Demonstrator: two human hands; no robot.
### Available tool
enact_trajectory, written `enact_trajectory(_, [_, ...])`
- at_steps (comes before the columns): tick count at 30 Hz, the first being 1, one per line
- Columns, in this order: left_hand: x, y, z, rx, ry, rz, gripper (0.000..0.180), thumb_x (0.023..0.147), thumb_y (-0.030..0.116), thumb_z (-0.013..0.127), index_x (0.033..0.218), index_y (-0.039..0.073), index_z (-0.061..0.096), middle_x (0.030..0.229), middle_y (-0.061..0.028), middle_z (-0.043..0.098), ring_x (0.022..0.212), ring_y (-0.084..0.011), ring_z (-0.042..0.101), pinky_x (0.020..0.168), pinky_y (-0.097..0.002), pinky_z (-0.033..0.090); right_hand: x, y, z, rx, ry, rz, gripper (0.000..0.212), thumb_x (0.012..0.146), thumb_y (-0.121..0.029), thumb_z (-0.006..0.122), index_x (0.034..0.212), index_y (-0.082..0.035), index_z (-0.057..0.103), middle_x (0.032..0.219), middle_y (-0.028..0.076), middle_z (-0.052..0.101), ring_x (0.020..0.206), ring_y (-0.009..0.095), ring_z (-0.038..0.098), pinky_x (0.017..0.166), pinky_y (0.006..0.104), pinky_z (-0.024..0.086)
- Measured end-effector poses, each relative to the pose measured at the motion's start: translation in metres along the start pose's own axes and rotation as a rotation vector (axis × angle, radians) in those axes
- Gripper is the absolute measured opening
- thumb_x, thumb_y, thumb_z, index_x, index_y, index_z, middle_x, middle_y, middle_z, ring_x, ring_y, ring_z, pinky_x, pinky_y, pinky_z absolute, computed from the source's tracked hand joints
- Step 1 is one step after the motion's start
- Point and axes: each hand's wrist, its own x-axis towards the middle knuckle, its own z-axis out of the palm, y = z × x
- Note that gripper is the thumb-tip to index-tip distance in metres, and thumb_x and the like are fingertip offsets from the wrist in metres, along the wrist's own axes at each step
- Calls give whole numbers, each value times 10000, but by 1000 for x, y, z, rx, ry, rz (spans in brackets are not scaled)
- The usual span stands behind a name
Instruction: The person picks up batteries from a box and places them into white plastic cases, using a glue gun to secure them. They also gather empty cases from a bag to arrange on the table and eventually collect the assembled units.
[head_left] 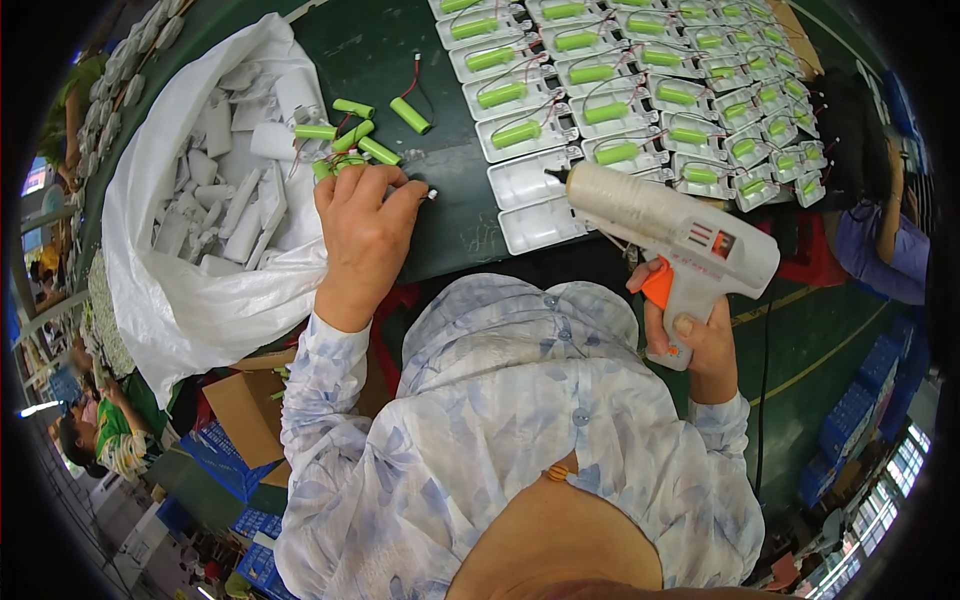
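My right hand (pixel 705 335) is wrapped round the handle of a white glue gun (pixel 680 230), fingers at its orange trigger. The gun's dark nozzle points left, over two white plastic casings (pixel 535 180) with no battery in them. At the table's left, my left hand (pixel 368 215) is closed, fingers curled down at a small pile of green cylindrical batteries (pixel 352 135). A small white connector (pixel 432 194) shows beside its fingers; what they grip is hidden. One loose battery (pixel 410 115) with a red lead lies just beyond the pile.
Rows of white casings holding green batteries (pixel 603 110) cover the table's far right. A white plastic bag (pixel 150 300) full of white plastic parts (pixel 240 200) lies open at the left. Below it stands a cardboard box (pixel 245 415). A black cable (pixel 765 400) hangs at the right.
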Motion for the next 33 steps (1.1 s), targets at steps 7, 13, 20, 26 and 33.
enact_trajectory(7, [-1,22,5,-824,153,-357,53,872,-15,609,910,7,639,941,-98,658,861,-202,618,768,-284,479,-12,-6,6,-108,15,88,588,808,-202,605,1290,76,415,1137,225,585,566,114,544,536,246,446])
enact_trajectory(13, [-10,59,5,-676,-107,273,154,722,81,680,861,54,620,1030,-109,662,794,-259,634,615,-338,500,-5,-8,4,-121,6,89,566,823,-189,592,1293,71,412,1156,211,590,577,122,543,556,264,456])
enact_trajectory(20, [-10,69,25,-550,-113,242,207,668,98,679,872,90,642,1027,-70,625,762,-218,598,572,-306,482,-4,-9,6,-115,5,86,558,831,-209,598,1281,71,426,1153,217,595,577,122,538,563,267,455])
enact_trajectory(26, [-9,76,37,-598,-47,144,230,656,35,696,877,68,643,931,-78,602,747,-234,604,574,-323,504,-3,-7,6,-118,12,91,568,822,-210,601,1282,73,426,1147,211,595,570,121,540,558,263,456])
enact_trajectory(33, [-4,80,37,-591,-35,101,209,680,-5,700,871,57,641,910,-76,597,749,-231,610,571,-326,508,-1,-5,8,-149,62,93,653,779,-313,658,1251,83,442,1099,219,607,528,117,529,499,251,440])
